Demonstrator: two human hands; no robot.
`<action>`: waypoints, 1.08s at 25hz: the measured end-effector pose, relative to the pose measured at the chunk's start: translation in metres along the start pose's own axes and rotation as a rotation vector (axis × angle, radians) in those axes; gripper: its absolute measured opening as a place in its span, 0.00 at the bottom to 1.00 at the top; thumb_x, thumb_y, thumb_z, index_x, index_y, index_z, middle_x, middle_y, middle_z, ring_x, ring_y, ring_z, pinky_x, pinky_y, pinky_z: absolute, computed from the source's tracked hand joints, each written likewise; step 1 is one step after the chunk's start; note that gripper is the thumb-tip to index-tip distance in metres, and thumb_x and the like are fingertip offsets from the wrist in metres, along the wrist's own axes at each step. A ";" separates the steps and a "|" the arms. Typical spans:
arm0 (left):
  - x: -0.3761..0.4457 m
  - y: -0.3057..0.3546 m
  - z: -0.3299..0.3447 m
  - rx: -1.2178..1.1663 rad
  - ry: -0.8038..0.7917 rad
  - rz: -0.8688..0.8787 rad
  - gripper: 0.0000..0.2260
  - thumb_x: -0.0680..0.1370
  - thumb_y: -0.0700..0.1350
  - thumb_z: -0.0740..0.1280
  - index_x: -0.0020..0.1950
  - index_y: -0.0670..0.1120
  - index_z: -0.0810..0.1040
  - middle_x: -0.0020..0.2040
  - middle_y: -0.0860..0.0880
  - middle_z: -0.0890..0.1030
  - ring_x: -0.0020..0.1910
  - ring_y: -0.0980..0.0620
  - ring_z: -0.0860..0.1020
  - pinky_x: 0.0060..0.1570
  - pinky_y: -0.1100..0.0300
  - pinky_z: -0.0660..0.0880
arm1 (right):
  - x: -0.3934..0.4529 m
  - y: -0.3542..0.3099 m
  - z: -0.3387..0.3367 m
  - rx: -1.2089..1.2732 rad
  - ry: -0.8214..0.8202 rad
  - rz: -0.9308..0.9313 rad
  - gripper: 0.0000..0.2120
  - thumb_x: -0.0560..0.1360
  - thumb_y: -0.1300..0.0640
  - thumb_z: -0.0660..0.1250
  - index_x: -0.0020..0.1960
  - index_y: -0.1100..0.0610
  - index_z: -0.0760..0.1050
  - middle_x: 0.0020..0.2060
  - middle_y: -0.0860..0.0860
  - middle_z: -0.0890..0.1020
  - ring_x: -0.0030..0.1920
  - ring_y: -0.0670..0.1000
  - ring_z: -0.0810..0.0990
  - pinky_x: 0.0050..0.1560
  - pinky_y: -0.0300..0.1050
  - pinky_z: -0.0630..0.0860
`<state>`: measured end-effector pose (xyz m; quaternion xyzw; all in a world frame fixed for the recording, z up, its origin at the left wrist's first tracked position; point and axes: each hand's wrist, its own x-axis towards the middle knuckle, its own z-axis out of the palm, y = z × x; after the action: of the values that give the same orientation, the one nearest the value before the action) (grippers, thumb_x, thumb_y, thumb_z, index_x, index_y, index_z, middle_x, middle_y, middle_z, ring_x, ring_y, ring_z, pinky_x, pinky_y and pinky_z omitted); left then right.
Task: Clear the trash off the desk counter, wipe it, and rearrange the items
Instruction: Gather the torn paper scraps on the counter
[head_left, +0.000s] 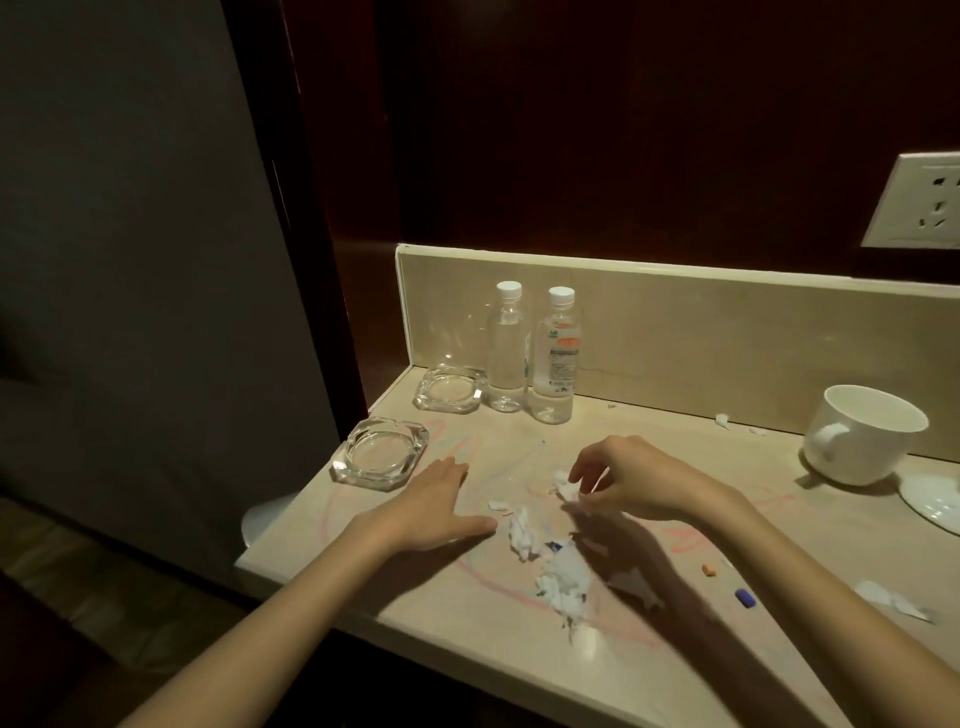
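Torn white paper scraps (563, 577) lie heaped in the middle of the beige counter (405, 603), which is streaked with pink and blue marks. My left hand (441, 506) lies flat on the counter with straight fingers, its fingertips beside a crumpled scraps strip (521, 532). My right hand (628, 480) hovers just above the counter and pinches a small white paper wad (563, 488) between thumb and fingers. More scraps lie at the right front (891, 597) and near the backsplash (723, 420).
Two glass ashtrays (382, 454) (449, 388) and two clear water bottles (506, 345) (556, 356) stand at the back left. A white cup (862, 434) lies tipped beside a saucer (935, 501) at right. Small orange (709, 570) and blue (744, 597) bits lie near the front. The counter's left edge drops off.
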<state>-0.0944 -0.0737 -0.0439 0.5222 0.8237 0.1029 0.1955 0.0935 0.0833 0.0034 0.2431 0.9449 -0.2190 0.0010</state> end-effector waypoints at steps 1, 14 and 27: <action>0.000 0.001 0.005 -0.009 0.008 -0.006 0.41 0.75 0.63 0.64 0.79 0.43 0.51 0.79 0.45 0.51 0.78 0.48 0.52 0.75 0.54 0.52 | 0.002 0.008 -0.002 -0.004 0.006 0.008 0.11 0.72 0.53 0.70 0.53 0.53 0.79 0.42 0.45 0.81 0.47 0.49 0.80 0.51 0.43 0.76; 0.071 0.111 0.045 -0.221 -0.006 0.309 0.37 0.77 0.63 0.60 0.78 0.42 0.53 0.77 0.43 0.58 0.76 0.45 0.58 0.73 0.47 0.59 | -0.026 0.090 -0.027 0.055 0.232 0.298 0.08 0.74 0.59 0.65 0.50 0.54 0.81 0.45 0.47 0.82 0.44 0.46 0.79 0.44 0.37 0.70; 0.046 0.066 0.006 -0.281 0.029 0.351 0.28 0.79 0.55 0.63 0.77 0.50 0.59 0.74 0.52 0.65 0.67 0.62 0.66 0.64 0.69 0.62 | 0.018 0.160 -0.031 -0.022 0.359 0.475 0.16 0.78 0.58 0.62 0.64 0.61 0.74 0.62 0.58 0.78 0.63 0.58 0.75 0.59 0.46 0.69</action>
<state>-0.0553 -0.0037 -0.0352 0.6234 0.7006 0.2569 0.2335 0.1548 0.2298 -0.0371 0.4924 0.8490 -0.1556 -0.1122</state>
